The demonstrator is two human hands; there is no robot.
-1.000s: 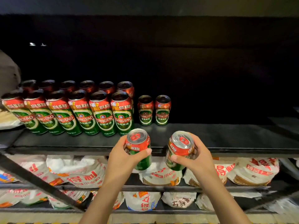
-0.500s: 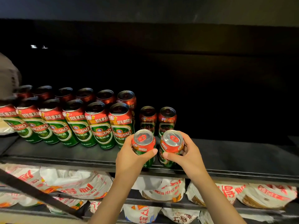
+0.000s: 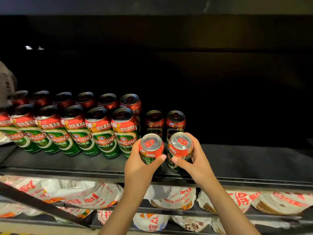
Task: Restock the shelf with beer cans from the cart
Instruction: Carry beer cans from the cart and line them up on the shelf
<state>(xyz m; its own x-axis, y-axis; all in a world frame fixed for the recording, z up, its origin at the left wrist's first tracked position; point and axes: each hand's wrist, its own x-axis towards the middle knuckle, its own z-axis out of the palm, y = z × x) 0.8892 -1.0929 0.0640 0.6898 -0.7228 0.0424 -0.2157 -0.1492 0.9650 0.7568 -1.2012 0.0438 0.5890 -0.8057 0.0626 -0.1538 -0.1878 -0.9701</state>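
My left hand (image 3: 140, 165) grips a short red-and-green beer can (image 3: 151, 148) and my right hand (image 3: 196, 162) grips another short can (image 3: 179, 148). Both cans stand upright side by side near the front edge of the dark shelf (image 3: 245, 160), their bottoms hidden by my hands. Directly behind them stand two more short cans (image 3: 165, 122). To the left, several tall Tsingtao cans (image 3: 94, 131) stand in two rows; the nearest tall can is just left of my left hand.
The shelf to the right of the cans is bare and its back is dark. Below, lower shelves hold white bags with red print (image 3: 172, 197). A dark diagonal bar (image 3: 39, 206) crosses the lower left. A pale object (image 3: 6, 82) sits at the left edge.
Both hands moved the two cans up and forward from below the shelf edge onto the shelf front, bringing them closer together in front of the two short cans.
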